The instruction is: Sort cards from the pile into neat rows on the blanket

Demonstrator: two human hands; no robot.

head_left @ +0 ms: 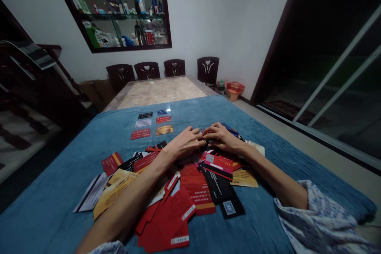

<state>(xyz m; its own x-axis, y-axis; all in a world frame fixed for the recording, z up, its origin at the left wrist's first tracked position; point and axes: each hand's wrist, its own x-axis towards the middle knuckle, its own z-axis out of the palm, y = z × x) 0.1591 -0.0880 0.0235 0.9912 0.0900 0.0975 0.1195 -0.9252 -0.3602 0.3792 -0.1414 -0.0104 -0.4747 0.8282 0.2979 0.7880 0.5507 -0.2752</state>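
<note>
A loose heap of cards (178,190), red, black and gold, lies spread on a blue cloth (59,206) in front of me. My left hand (186,142) and my right hand (222,137) rest at the far edge of the heap, fingertips meeting. Both have their fingers curled down and pressed together on a dark card (208,143) between them. Farther away, several single cards (151,124) are laid out in two neat columns on the cloth.
Beyond the cloth the bare tabletop (157,91) runs to several dark chairs (175,67) at the wall. A glass-fronted shelf niche (119,12) hangs above. A red basket (235,89) sits on the floor, with sliding glass doors (342,79) to the right.
</note>
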